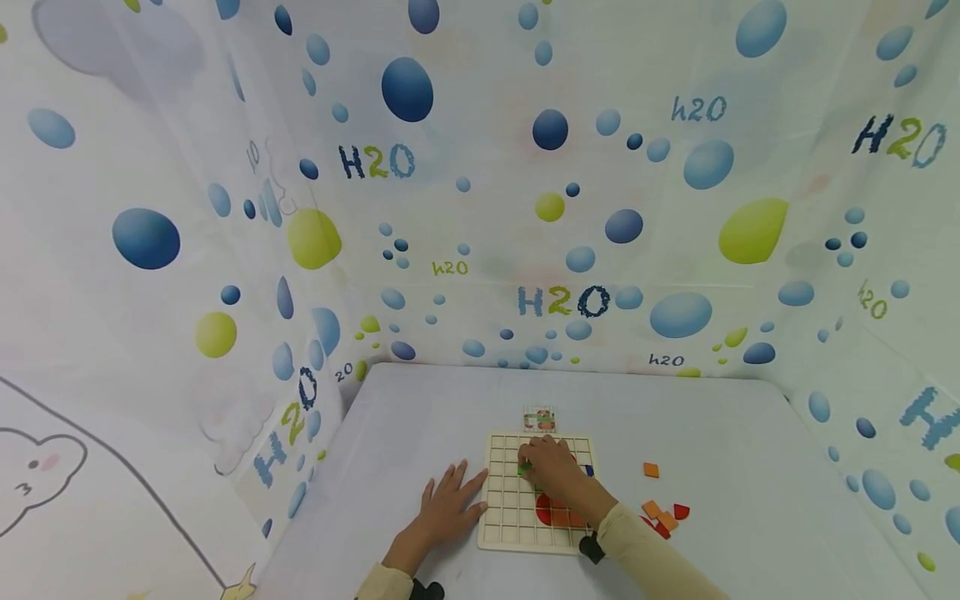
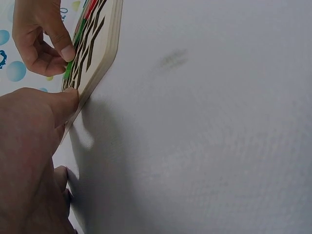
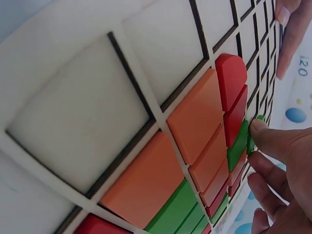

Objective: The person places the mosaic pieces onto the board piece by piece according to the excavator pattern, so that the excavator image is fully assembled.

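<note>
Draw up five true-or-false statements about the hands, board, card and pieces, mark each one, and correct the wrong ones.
1. The right hand is over the board. True.
2. The left hand holds the card. False: the left hand touches the board's edge, and the card lies beyond the board's far side.
3. The right hand's fingers are on a green piece. True.
4. Every orange piece is on the board. False: some lie on the table, to the board's right.
5. A red piece lies off the board. True.
</note>
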`<state>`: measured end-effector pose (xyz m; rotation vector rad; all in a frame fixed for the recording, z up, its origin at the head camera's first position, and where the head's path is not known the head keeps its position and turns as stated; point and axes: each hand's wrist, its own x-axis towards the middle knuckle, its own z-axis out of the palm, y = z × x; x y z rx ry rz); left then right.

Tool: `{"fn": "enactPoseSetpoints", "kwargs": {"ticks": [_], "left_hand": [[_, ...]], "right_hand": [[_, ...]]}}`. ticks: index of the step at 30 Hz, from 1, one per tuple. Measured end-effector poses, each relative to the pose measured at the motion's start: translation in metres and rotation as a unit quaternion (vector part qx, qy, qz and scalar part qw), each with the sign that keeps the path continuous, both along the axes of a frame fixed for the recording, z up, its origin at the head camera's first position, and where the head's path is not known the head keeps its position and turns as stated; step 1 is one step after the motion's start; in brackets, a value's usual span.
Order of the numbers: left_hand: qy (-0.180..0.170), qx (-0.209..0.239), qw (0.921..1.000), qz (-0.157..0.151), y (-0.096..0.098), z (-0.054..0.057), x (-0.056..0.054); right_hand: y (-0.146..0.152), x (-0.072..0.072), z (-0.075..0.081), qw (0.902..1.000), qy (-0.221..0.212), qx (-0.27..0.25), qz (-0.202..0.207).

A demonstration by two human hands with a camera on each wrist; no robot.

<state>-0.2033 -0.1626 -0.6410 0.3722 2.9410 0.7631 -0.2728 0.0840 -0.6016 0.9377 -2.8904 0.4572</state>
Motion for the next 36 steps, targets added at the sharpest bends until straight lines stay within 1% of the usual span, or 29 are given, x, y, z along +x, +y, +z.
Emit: {"fn": "enactPoseSetpoints", "kwargs": {"ticks": [5, 9, 12, 16, 18, 22, 23, 25, 28, 31, 33, 36], "left_hand": [[-0.003, 0.004, 1.0, -0.003, 0.002, 0.008, 0.004], [-0.003, 0.015, 0.9998, -0.011, 0.001, 0.012, 0.006], [-0.002, 0.01, 0.9999, -0.013, 0.001, 0.01, 0.004], [0.0, -0.006, 1.0, -0.002, 0.0, 0.002, 0.002], [0.002, -0.006, 1.0, 0.0, -0.001, 0.0, 0.001], [0.0, 0.005, 1.0, -0.004, -0.001, 0.0, 0.0], [0.001, 0.006, 1.0, -0.006, -0.001, 0.001, 0.0], [-0.002, 0.006, 1.0, -0.006, 0.0, 0.001, 0.0], [-0.008, -0.003, 1.0, -0.003, 0.001, 0.001, 0.0], [-0.012, -0.006, 0.9999, -0.002, 0.002, 0.005, 0.001], [-0.015, -0.005, 0.9999, 0.0, 0.002, 0.008, 0.003], [-0.021, -0.002, 0.9998, 0.005, 0.003, 0.013, 0.004]], "right_hand": [[0.0, -0.002, -0.003, 1.0, 0.0, 0.001, -0.002], [-0.002, -0.001, -0.003, 0.9998, -0.017, -0.01, 0.001], [-0.002, -0.001, -0.002, 0.9998, -0.017, -0.009, 0.005], [-0.001, -0.002, -0.001, 0.9999, -0.007, -0.001, 0.012], [0.001, -0.002, -0.001, 0.9998, -0.008, -0.004, 0.015], [0.007, -0.001, 0.0, 0.9996, -0.015, -0.02, 0.016], [0.01, -0.001, 0.0, 0.9995, -0.018, -0.026, 0.011], [0.018, -0.003, 0.001, 0.999, -0.024, -0.036, -0.008], [0.036, -0.006, 0.003, 0.9961, -0.044, -0.052, -0.056], [0.06, -0.01, 0.005, 0.9888, -0.066, -0.063, -0.118], [0.079, -0.012, 0.006, 0.9826, -0.078, -0.072, -0.152], [0.108, -0.011, 0.006, 0.9744, -0.089, -0.071, -0.193]]}}
